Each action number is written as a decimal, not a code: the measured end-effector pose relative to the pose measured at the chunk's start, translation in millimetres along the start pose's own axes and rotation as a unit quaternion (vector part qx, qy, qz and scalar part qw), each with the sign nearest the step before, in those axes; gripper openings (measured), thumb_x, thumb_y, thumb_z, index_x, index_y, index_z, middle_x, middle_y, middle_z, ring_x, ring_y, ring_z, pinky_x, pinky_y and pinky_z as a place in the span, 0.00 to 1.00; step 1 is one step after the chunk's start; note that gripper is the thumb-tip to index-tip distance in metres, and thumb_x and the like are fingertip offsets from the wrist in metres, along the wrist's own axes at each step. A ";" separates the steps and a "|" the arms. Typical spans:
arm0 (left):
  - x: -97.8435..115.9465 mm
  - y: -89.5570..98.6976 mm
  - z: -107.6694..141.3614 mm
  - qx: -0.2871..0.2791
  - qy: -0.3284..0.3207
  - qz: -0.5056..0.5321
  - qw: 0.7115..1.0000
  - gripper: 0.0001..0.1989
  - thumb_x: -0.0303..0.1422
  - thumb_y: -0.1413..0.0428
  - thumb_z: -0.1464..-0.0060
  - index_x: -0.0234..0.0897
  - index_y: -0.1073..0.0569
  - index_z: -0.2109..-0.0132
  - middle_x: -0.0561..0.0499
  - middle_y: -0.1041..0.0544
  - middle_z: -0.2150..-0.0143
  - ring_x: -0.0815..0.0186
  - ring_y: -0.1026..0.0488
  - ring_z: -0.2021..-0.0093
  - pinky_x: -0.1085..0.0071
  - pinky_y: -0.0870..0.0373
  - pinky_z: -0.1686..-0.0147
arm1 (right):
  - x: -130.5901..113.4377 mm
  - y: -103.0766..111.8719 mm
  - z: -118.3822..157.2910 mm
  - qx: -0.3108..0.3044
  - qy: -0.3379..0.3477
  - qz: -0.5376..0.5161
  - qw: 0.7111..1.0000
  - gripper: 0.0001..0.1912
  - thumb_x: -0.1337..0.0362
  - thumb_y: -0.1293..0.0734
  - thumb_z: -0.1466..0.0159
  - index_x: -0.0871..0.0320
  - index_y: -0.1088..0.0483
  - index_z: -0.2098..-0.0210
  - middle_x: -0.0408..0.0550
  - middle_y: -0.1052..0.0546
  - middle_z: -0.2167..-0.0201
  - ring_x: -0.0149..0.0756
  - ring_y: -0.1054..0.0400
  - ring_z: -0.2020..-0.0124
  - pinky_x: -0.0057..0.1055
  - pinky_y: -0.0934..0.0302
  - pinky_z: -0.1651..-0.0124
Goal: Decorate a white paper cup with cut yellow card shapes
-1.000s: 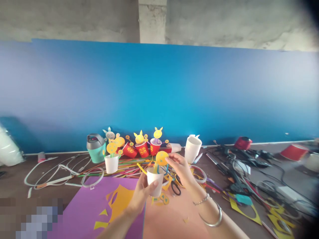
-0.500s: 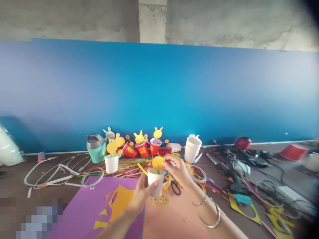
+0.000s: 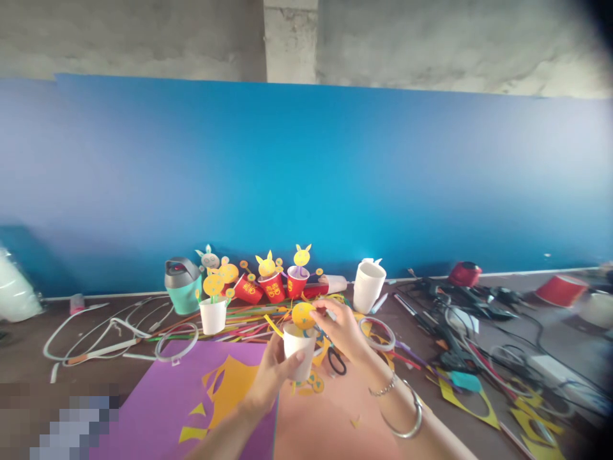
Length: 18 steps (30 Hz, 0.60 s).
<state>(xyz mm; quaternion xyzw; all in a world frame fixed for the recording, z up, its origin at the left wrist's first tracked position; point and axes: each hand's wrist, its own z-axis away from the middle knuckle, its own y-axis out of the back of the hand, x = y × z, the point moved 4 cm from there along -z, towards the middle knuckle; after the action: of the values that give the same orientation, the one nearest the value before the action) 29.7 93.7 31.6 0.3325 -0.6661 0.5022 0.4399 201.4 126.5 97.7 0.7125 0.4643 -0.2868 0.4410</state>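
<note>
A white paper cup is gripped upright by my left hand, with the fingers wrapped round its side. Just above the cup's mouth, my right hand pinches the edge of a yellow paper disc with small markings. A yellow strip sticks out on the cup's left side. Under my right forearm lie scissors with black handles. Small yellow paper rounds rest on the orange sheet just beyond the cup's base.
Behind stand red cups and a white cup with paper animal figures. Coloured pipe cleaners spread before them. A teal container is at left, stacked white cups at right. Cables and glue guns crowd the right side.
The view has shifted very slightly. Both hands keep the same hold on the cup and the yellow disc; nothing else visibly differs.
</note>
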 end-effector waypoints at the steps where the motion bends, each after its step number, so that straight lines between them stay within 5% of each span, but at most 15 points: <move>1: 0.2 -0.4 0.2 -0.001 0.001 0.002 1.000 0.31 0.39 0.31 0.51 0.40 0.27 0.40 0.39 0.22 0.43 0.45 0.26 0.44 0.58 0.27 0.49 | -0.2 0.1 0.0 0.001 0.005 0.004 1.000 0.07 0.61 0.32 0.40 0.57 0.23 0.67 0.48 0.19 0.68 0.41 0.25 0.64 0.35 0.33 0.56; 18: -0.4 0.8 1.4 -0.002 0.007 0.003 1.000 0.28 0.39 0.32 0.49 0.40 0.27 0.41 0.40 0.23 0.43 0.46 0.28 0.43 0.57 0.27 0.48 | -2.6 -1.1 1.7 -0.007 0.003 0.015 1.000 0.10 0.61 0.30 0.40 0.57 0.23 0.59 0.50 0.19 0.62 0.43 0.26 0.60 0.37 0.33 0.53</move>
<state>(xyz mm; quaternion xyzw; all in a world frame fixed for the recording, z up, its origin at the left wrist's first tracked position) 28.8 92.6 30.8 0.3259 -0.6653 0.5046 0.4434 199.3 124.2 98.6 0.7171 0.4565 -0.2748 0.4492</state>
